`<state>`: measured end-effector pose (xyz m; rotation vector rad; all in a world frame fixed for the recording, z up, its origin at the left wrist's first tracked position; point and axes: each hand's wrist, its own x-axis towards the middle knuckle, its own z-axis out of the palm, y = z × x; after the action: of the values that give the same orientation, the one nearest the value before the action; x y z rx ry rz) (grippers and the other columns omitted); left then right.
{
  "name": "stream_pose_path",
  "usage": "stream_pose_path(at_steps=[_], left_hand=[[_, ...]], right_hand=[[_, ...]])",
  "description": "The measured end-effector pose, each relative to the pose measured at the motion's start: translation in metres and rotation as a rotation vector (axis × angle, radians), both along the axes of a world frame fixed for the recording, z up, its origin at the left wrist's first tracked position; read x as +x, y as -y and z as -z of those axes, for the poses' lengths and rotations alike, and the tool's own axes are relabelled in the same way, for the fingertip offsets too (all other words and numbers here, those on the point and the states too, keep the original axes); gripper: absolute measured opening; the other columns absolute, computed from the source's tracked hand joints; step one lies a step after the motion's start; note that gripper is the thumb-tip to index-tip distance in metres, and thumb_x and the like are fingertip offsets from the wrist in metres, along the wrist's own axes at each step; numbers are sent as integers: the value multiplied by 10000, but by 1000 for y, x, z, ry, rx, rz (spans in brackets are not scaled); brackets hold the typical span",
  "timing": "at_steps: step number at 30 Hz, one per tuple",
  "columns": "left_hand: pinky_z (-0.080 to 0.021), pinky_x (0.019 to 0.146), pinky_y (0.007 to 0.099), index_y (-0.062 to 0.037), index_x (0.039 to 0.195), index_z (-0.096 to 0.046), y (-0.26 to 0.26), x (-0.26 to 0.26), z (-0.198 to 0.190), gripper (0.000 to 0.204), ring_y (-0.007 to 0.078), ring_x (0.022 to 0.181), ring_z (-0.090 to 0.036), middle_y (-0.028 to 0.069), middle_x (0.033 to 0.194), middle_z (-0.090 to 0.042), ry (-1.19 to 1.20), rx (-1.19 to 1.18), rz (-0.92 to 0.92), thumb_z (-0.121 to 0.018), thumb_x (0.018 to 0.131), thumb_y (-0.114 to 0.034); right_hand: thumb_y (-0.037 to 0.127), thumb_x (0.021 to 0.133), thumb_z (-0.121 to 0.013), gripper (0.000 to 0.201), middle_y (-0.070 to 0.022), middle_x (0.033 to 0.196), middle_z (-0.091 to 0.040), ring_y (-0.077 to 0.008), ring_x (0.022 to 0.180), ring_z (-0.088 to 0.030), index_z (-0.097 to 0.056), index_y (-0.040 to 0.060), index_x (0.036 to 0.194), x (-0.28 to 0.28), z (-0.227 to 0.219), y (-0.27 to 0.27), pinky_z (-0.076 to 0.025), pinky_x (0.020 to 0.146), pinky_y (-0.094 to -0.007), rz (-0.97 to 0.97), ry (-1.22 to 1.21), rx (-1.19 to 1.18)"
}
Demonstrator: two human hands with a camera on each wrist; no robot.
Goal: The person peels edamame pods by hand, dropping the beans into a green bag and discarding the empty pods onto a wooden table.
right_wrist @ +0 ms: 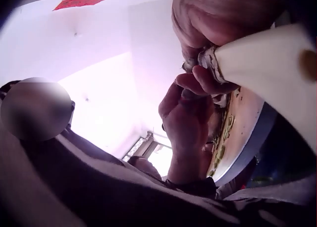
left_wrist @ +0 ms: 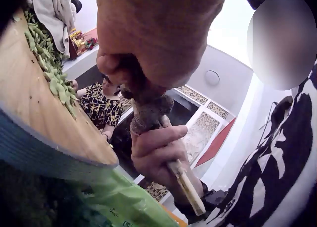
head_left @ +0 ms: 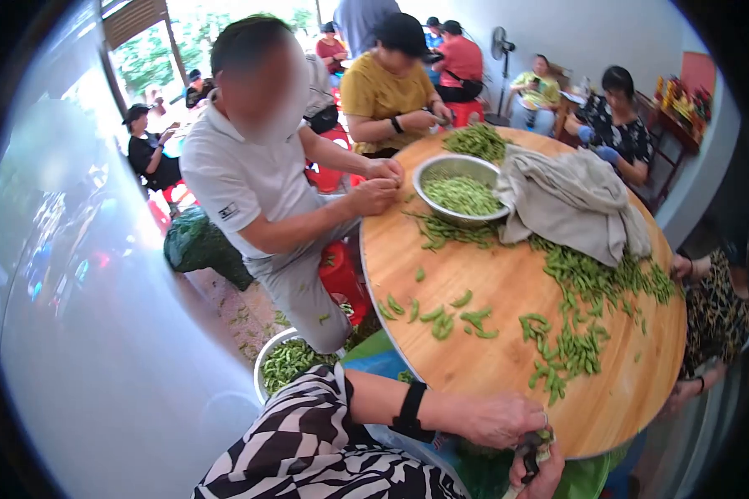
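The fingers of your left hand [head_left: 495, 418] pinched what looked like a green pod [head_left: 544, 434] close to your right hand [head_left: 548, 472], which gripped a pale-handled tool [left_wrist: 188, 187], so small, controlled movements probably served best.

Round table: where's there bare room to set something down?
One bare patch of the table lies between the bowl, the loose pods and the big pile. Another stretches from the loose pods to the near edge by the left hand. It's crowded around the bowl and cloth, and along the pile.
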<state>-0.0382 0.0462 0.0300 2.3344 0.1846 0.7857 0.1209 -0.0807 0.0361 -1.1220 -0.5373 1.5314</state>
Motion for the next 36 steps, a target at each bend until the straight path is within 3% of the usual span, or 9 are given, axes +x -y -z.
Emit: stream_pose_path(at_steps=[2, 4, 6, 9, 13, 18, 21, 28, 36], left_hand=[[-429, 585, 457, 18, 1018, -517, 0, 4, 6, 290, 385, 740, -554, 181, 834, -525, 152, -173, 114, -615, 753, -48], [-404, 540, 423, 35, 928, -537, 2, 7, -2, 193, 314, 649, -569, 167, 718, -524, 171, -243, 66, -611, 781, -67], [-370, 483, 359, 39, 778, -545, 5, 5, -10, 137, 198, 544, -530, 106, 577, -485, 38, -631, 74, -597, 809, -83], [-327, 429, 294, 11, 662, -541, 3, 12, 6, 194, 106, 471, -450, 29, 509, -456, 31, -898, 146, -578, 819, -97], [-306, 398, 275, -13, 633, -543, 9, 13, 12, 186, 83, 433, -427, -6, 521, -475, -75, -1038, 131, -548, 808, -76], [-217, 334, 224, -92, 651, -548, 20, 13, 13, 144, 57, 373, -330, -30, 480, -388, -128, -1621, 236, -539, 789, -51], [-186, 325, 209, -117, 654, -534, 24, 12, 15, 167, 47, 366, -291, -41, 471, -342, -65, -1767, 321, -541, 811, -59], [-171, 325, 214, -144, 622, -486, 26, 14, 35, 250, 47, 354, -250, -58, 460, -304, -39, -1818, 406, -543, 861, -101], [-181, 330, 216, -148, 613, -475, 36, 18, 23, 280, 39, 361, -264, -64, 459, -318, -119, -1699, 205, -546, 884, -154]], right_hand=[[309, 911, -575, 380, -95, 827, -596, -98, 446, -435, -556, -2, 1128, -5, -8, 2, -325, 347, -202, 28, 45, 64], [291, 918, -571, 346, -79, 737, -580, -96, 428, -425, -568, -11, 1088, -14, -22, 0, -319, 346, -202, 77, 87, 67], [283, 923, -568, 322, -56, 649, -550, -96, 416, -426, -583, -15, 1046, -12, -17, 4, -322, 350, -206, 90, 204, 75], [273, 927, -569, 309, -50, 624, -550, -100, 417, -444, -595, -20, 1021, -16, -17, 7, -330, 361, -211, 129, 230, 82], [218, 920, -578, 268, -54, 736, -609, -77, 496, -471, -604, -16, 1049, -17, -24, 12, -343, 440, -189, 92, 401, 113], [106, 887, -602, 160, -13, 810, -593, -51, 567, -455, -607, 13, 1017, -1, -9, 5, -343, 505, -176, 176, 548, 125], [55, 857, -630, 125, 8, 805, -562, -51, 594, -448, -591, 23, 971, 10, 0, 1, -344, 519, -174, 41, 619, 192], [53, 862, -636, 115, 18, 793, -560, -60, 619, -472, -582, 23, 960, 3, -8, 2, -360, 533, -173, -30, 625, 199], [31, 867, -615, 105, 13, 805, -574, -58, 633, -491, -588, 5, 965, 7, -11, 8, -382, 536, -181, -58, 588, 157]])
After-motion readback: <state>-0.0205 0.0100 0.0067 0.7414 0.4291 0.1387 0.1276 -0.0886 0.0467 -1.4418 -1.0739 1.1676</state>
